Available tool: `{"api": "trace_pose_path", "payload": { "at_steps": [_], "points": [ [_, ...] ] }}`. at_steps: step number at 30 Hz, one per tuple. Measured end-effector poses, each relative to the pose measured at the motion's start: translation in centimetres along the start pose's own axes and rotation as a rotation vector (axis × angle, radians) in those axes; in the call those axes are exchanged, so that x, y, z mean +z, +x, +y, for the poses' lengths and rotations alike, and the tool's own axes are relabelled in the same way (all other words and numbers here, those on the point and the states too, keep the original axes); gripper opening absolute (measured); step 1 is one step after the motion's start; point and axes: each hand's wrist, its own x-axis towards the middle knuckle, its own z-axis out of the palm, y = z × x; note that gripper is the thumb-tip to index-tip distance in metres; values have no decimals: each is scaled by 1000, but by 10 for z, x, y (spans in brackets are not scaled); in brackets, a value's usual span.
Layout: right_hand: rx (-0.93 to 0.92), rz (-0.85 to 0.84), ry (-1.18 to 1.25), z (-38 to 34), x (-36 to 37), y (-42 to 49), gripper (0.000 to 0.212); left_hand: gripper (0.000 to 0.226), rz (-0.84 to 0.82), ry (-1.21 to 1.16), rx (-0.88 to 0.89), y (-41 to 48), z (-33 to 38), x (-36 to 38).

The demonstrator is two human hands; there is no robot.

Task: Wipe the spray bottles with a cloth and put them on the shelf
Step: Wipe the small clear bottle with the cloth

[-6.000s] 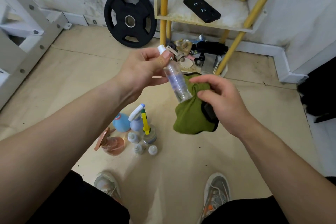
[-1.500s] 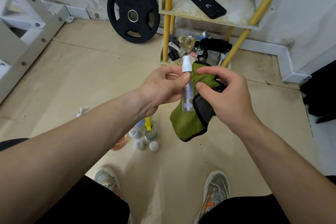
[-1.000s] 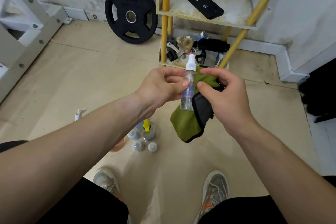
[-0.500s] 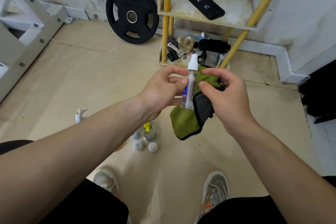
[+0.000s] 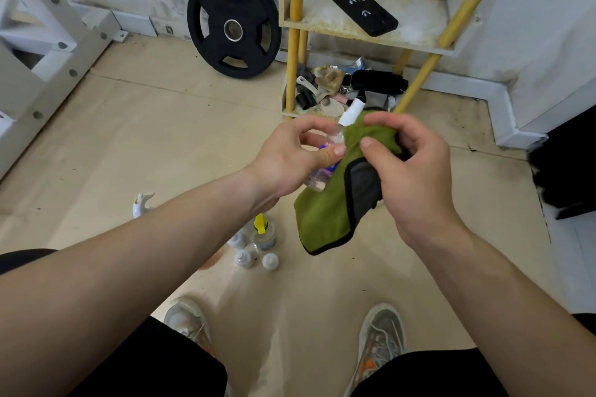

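Note:
My left hand [image 5: 290, 155] grips a small clear spray bottle [image 5: 322, 176] with a white cap, tilted with the cap pointing up and right. My right hand [image 5: 409, 171] pinches a green cloth [image 5: 322, 219] with a dark edge and presses it round the bottle's upper part. Most of the bottle is hidden by fingers and cloth. Several more spray bottles [image 5: 263, 235] stand on the floor below my left forearm, one with a yellow nozzle. The yellow-legged shelf [image 5: 322, 26] stands ahead by the wall.
A black phone [image 5: 364, 10] lies on the shelf's board. Assorted clutter [image 5: 338, 90] fills the bottom tier. A black weight plate [image 5: 232, 24] leans on the wall. A white rack frame [image 5: 42, 51] is at left. A white trigger head [image 5: 142, 203] lies on the floor.
The bottle has tilted from upright to leaning right. My right hand has brought the cloth up over the bottle's neck, below the cap.

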Motion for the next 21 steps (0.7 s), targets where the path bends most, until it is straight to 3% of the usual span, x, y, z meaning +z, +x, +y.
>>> {"api": "trace_pose_path", "payload": {
  "at_steps": [5, 10, 17, 21],
  "points": [
    [-130, 51, -122, 0, -12, 11, 34, 24, -90, 283, 121, 3, 3, -9],
    [-236, -230, -417, 11, -21, 17, 36, 30, -153, 618, 253, 9, 15, -28],
    [-123, -477, -655, 16, -24, 17, 48, 20, -231, 955, 395, 5, 15, -34],
    [54, -543, -528, 18, -24, 18, 38, 25, -234, 1062, 470, 0, 10, -32]
  ]
}}
